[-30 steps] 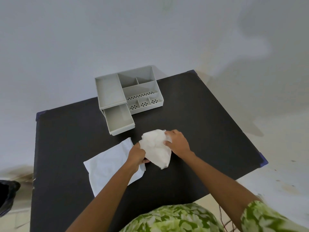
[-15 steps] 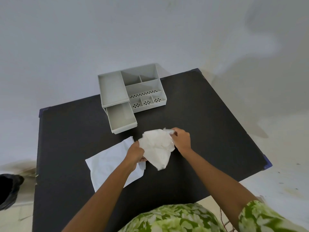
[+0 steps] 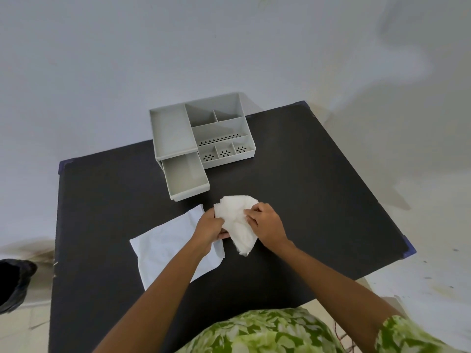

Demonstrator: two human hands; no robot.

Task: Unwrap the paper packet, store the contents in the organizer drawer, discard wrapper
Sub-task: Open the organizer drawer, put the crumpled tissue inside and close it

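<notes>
A crumpled white paper packet (image 3: 237, 220) is held just above the black table (image 3: 318, 189). My left hand (image 3: 210, 228) grips its left side and my right hand (image 3: 266, 225) pinches its upper right fold. What the packet holds is hidden. A flat pale sheet of paper (image 3: 168, 248) lies on the table under my left hand. Behind them stands a grey plastic organizer (image 3: 175, 131) with its lower drawer (image 3: 184, 175) pulled open towards me; the drawer looks empty.
The organizer has several small open compartments on its right side. A dark bin bag (image 3: 14, 284) sits on the floor off the table's left edge. A plain wall stands close behind the table. Pale floor shows on the right.
My right hand has shifted from the packet's top edge down onto its front fold. The packet has been turned and bunched a little between my hands.
</notes>
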